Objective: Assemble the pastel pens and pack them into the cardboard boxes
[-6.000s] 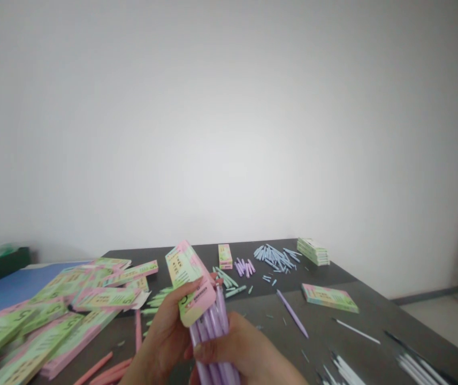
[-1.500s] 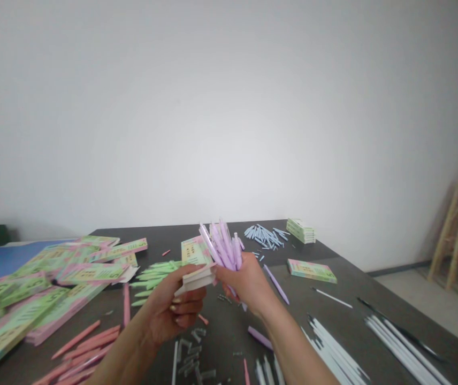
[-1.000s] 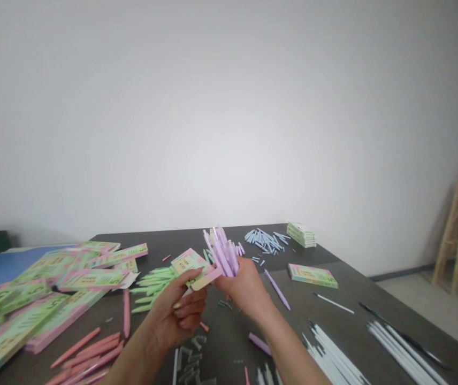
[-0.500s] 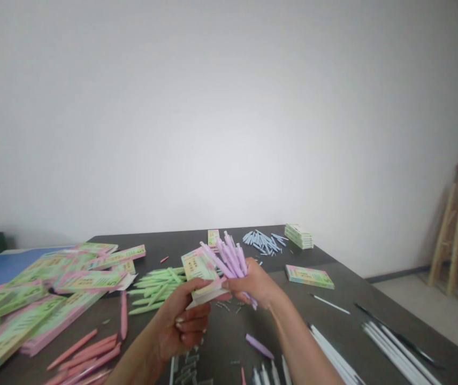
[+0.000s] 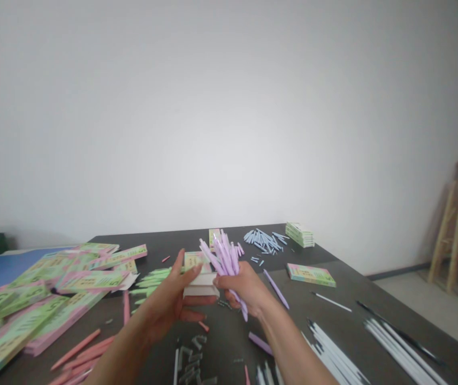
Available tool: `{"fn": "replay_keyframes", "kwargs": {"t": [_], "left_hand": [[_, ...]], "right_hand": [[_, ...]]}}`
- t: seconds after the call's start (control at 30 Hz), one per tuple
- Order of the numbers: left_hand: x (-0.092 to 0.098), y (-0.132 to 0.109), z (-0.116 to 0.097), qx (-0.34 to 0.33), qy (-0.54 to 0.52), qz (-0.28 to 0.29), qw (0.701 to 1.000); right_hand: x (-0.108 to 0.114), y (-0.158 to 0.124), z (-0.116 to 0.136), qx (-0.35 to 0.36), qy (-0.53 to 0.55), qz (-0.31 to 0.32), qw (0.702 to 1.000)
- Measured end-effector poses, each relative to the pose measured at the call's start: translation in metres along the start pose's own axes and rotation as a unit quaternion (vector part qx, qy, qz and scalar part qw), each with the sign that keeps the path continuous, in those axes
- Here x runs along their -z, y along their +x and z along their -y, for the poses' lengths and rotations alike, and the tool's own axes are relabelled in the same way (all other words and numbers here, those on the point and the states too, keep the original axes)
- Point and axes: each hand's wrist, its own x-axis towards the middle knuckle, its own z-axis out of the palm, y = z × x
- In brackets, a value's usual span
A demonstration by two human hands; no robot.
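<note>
My right hand (image 5: 245, 289) is closed around a bunch of purple pens (image 5: 224, 256), which point up and away, with one tip sticking out below. To its left, my left hand (image 5: 173, 299) has its fingers spread beside the white end of a small pen box (image 5: 200, 285); whether they still touch the box is hard to tell. Part of the box's printed face shows beyond the thumb. Green pens (image 5: 154, 278) lie just behind my left hand. One purple pen (image 5: 276, 289) rests on the table right of my right hand, and a purple barrel (image 5: 260, 343) lies nearer.
Printed pen boxes (image 5: 40, 289) are heaped at left, with pink pens (image 5: 88, 353) in front. Blue pen parts (image 5: 263, 239) and stacked boxes (image 5: 300, 234) sit at the back. Another box (image 5: 311, 274), white refills (image 5: 337, 353) and clear clips (image 5: 191, 363) lie on the dark table.
My left hand's fingers have loosened and spread from their grip on the box, which now sits lower and end-on. The purple bunch has shifted slightly left; a purple pen now shows on the right.
</note>
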Motion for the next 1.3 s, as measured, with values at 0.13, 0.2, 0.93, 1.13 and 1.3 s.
{"fn": "replay_keyframes", "kwargs": {"t": [0.13, 0.2, 0.93, 1.13, 1.3], "left_hand": [[0.006, 0.000, 0.000, -0.004, 0.104, 0.034, 0.994], [0.008, 0.000, -0.001, -0.004, 0.110, 0.059, 0.992], [0.043, 0.014, -0.018, -0.104, -0.069, -0.124, 0.984], [0.033, 0.010, -0.017, -0.121, -0.051, -0.099, 0.986], [0.033, 0.012, -0.017, -0.161, -0.070, -0.097, 0.980]], "right_hand": [[0.002, -0.001, 0.001, -0.022, 0.000, 0.006, 1.000], [0.002, -0.002, 0.003, -0.024, 0.003, 0.006, 1.000], [-0.012, -0.025, 0.012, -0.092, 0.056, 0.196, 0.975], [-0.019, -0.021, 0.003, -0.099, 0.085, 0.165, 0.978], [-0.027, -0.022, 0.006, -0.127, 0.111, 0.112, 0.979]]}}
